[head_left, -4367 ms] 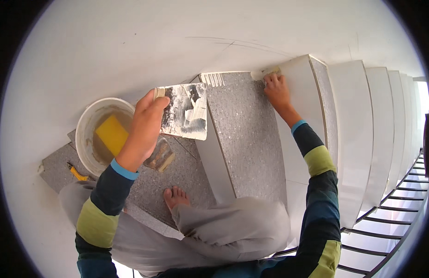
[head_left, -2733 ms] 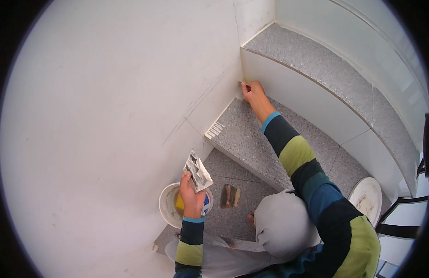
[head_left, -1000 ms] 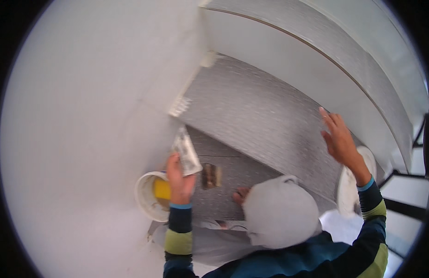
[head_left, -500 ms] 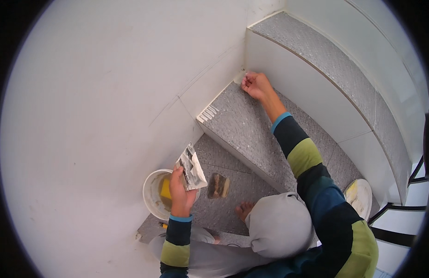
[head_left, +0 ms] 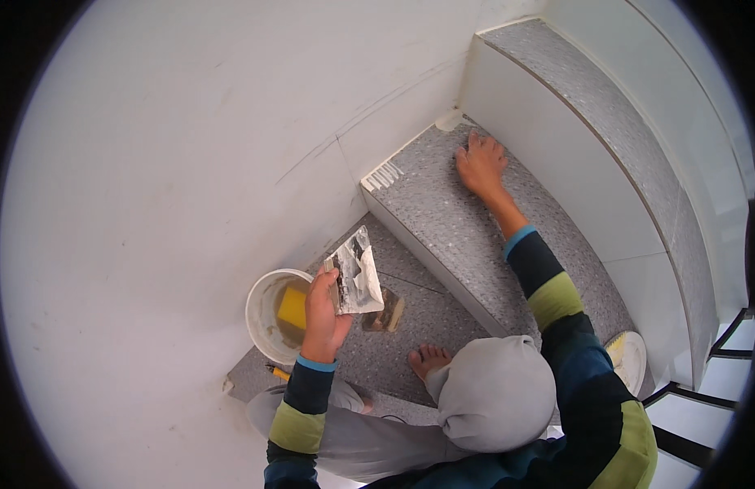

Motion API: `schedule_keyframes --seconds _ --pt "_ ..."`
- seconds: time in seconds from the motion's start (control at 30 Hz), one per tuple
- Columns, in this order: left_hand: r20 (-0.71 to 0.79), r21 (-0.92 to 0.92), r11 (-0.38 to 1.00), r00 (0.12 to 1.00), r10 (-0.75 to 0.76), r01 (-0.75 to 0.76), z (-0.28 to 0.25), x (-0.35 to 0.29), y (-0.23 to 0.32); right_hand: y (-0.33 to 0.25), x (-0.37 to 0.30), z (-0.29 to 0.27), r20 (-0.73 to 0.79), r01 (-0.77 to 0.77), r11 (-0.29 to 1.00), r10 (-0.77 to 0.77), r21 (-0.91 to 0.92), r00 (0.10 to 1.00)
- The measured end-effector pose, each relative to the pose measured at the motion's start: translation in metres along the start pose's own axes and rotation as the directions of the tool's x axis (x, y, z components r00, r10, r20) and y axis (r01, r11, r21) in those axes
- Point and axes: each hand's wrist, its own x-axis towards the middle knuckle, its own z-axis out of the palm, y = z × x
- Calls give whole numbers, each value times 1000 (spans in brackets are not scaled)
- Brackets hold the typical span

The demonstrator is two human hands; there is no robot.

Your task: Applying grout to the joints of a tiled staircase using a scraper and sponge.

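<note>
My left hand (head_left: 319, 318) grips a wide putty knife (head_left: 361, 277) whose blade is smeared with white paste. It is held up beside a white bucket (head_left: 259, 336) with a yellow sponge (head_left: 292, 307) inside. My right hand (head_left: 482, 167) rests on the speckled grey stair tread (head_left: 442, 196), fingers apart and slightly bent, and I see nothing in it. Just beyond its fingertips, a pale paste patch (head_left: 449, 122) fills the tread's inner corner against the wall. A row of white paste ridges (head_left: 383, 176) lies at the tread's near wall-side corner.
A brown-and-dark flat block (head_left: 385, 313) lies on the lower step by my bare foot (head_left: 429, 359). A round white lid (head_left: 630, 363) with something yellow on it is at the right, near black railing bars (head_left: 679, 444). A yellow-handled tool (head_left: 277, 372) sits below the bucket.
My right hand has drawn back from the corner onto the tread, its fingers spreading and uncovering the paste patch. My left hand still holds the putty knife, raised slightly. The view has shifted.
</note>
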Motion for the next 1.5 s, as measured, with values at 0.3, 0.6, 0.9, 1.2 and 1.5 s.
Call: schedule_keyframes --seconds 0.3,0.6,0.9,1.2,1.5 --pt "5 17 1000 1000 4 -4 0 3 -1 -6 44 24 -18 42 996 -43 -77 999" --pt "-38 3 1000 999 16 -16 4 0 1 -11 47 30 -28 179 977 -183 -117 983" --pt "-3 18 1000 1000 -8 8 5 1 2 -39 11 25 160 238 921 -297 309 941" --pt "-13 -14 1000 1000 -2 2 3 -3 2 -7 55 34 -33 45 999 -46 -22 998" --pt "-10 -29 999 1000 22 -22 3 -2 3 -55 22 29 42 137 985 -134 -105 990"
